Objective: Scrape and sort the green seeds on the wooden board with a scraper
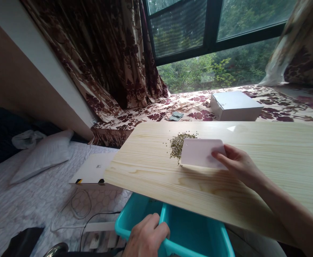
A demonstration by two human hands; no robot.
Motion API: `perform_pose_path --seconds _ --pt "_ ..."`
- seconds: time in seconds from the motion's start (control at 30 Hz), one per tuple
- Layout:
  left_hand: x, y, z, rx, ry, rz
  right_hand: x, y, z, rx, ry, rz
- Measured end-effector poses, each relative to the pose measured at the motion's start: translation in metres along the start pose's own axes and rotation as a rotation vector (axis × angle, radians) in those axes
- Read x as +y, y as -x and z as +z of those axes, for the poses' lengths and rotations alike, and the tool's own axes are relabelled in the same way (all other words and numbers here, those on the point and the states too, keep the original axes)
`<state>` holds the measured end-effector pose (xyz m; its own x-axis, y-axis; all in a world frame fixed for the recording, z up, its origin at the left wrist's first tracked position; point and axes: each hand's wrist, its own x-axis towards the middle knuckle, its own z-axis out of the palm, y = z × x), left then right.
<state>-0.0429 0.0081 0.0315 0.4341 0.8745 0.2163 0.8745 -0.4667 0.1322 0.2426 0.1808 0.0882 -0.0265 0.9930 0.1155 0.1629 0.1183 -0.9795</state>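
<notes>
In the head view my right hand (236, 160) grips a flat pale pink scraper (200, 153) by its right end, thumb on top. The scraper lies tilted over the wooden table (145, 171). Its left edge meets a spread of small greenish-brown beans or seeds (176, 145), and part of them may be hidden under it. Below the table's front edge, my left hand (148, 235) is closed around the near rim of a turquoise bin (199, 232) with a divider. A few small grains show in the bin's left compartment.
Behind the table, a white box (236, 101) and a small folded cloth (176, 116) rest on the floral window seat. At left are a bed with a pillow (44, 155), a white carton (94, 167) and loose cables (84, 210).
</notes>
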Motion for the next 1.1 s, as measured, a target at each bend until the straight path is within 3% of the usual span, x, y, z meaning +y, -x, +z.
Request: perform_pose_path --seconds 0.63,1.1 --pt "0.002 0.001 -0.001 -0.021 0.020 -0.017 0.002 0.000 0.001 -0.014 0.065 -0.068" --pt "0.001 0.000 -0.002 0.005 0.035 -0.009 0.009 -0.001 0.002 -0.061 0.046 -0.030"
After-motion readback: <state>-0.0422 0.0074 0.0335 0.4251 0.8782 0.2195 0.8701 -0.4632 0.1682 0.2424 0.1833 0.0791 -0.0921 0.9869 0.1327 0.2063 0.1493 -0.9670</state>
